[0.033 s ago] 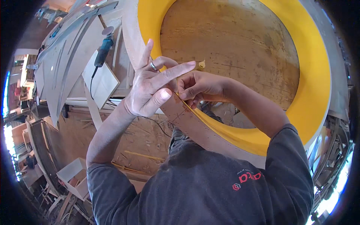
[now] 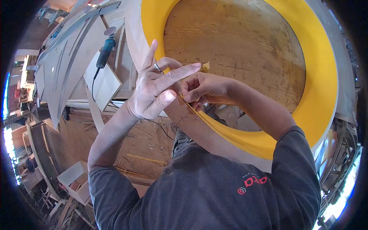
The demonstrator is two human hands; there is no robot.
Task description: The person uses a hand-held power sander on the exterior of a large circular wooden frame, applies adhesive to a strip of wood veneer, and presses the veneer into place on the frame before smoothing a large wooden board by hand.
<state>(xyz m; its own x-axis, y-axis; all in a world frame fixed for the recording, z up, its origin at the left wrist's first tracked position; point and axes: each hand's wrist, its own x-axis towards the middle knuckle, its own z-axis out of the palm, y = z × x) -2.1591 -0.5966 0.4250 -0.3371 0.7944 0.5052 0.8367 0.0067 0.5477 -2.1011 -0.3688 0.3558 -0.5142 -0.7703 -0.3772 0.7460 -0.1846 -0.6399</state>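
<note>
A large ring-shaped frame has a yellow lining (image 2: 318, 76) and a pale wooden rim (image 2: 199, 128) dotted with small marks. My left hand (image 2: 155, 88) lies over the near left rim, index finger, thumb and little finger stretched apart, the other two bent over the yellow edge; a ring is on one finger. Beside it, my right hand (image 2: 201, 90) is closed, thumb and fingertips pinched at the lining's edge where it meets the rim. The fingertips hide the exact grip. A small curled yellow scrap (image 2: 206, 67) shows just beyond my left index fingertip.
An angle grinder (image 2: 105, 53) with a cord rests on a pale square board (image 2: 102, 86) to the left. Long thin sheets (image 2: 71, 73) lie beyond it. A white open box (image 2: 76, 182) stands at lower left among wood scraps. Brown board (image 2: 237, 34) shows inside the ring.
</note>
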